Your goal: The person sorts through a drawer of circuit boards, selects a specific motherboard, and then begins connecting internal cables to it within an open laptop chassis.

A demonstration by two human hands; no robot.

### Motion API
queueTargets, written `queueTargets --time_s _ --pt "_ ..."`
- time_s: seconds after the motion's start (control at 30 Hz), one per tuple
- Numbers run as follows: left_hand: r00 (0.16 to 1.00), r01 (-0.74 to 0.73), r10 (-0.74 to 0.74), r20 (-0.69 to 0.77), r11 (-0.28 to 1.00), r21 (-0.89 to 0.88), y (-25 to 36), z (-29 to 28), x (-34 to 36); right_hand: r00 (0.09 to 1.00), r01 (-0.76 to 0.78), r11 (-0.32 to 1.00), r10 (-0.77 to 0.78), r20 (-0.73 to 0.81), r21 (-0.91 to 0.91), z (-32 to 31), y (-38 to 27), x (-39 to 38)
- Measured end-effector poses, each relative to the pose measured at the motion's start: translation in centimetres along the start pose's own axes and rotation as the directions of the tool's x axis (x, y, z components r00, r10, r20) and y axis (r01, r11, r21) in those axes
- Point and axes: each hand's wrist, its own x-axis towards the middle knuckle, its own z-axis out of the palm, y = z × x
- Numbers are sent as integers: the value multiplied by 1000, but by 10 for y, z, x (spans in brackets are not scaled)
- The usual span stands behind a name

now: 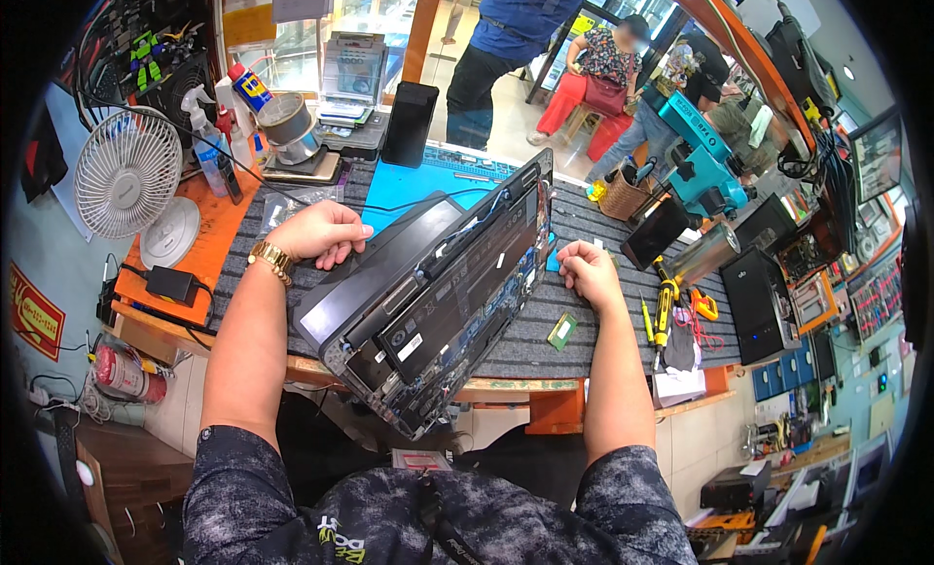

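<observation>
An opened laptop [457, 302] is tilted up on the bench, its bottom cover off, showing the battery, fan and circuit board. Beneath and left of it is its smooth dark grey panel [413, 239]. My left hand [326, 236], with a gold watch at the wrist, is curled closed by that panel's far left edge; what its fingers hold, if anything, is hidden. Right of the laptop, my right hand [590, 270] is pinched closed, apart from the laptop; anything between its fingertips is too small to make out. A small green memory module [561, 331] lies nearer me on the striped mat.
A blue work mat [389, 189] and a black phone [410, 124] are beyond the laptop. A white fan [128, 172] and spray bottles stand left. Rightward are a yellow-black screwdriver [665, 310], a teal microscope [702, 166] and a black box-like device [760, 304]. Other people are past the bench.
</observation>
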Motion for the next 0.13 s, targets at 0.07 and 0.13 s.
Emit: queueTargets --time_s 0.07,0.13 --pt "1000 -1 1 2 1000 -1 2 0 -1 1000 0 1000 0 0 -2 -2 3 1" --pt "1000 11 -11 14 1000 10 5 0 -3 999 42 999 -42 6 -22 -2 7 3"
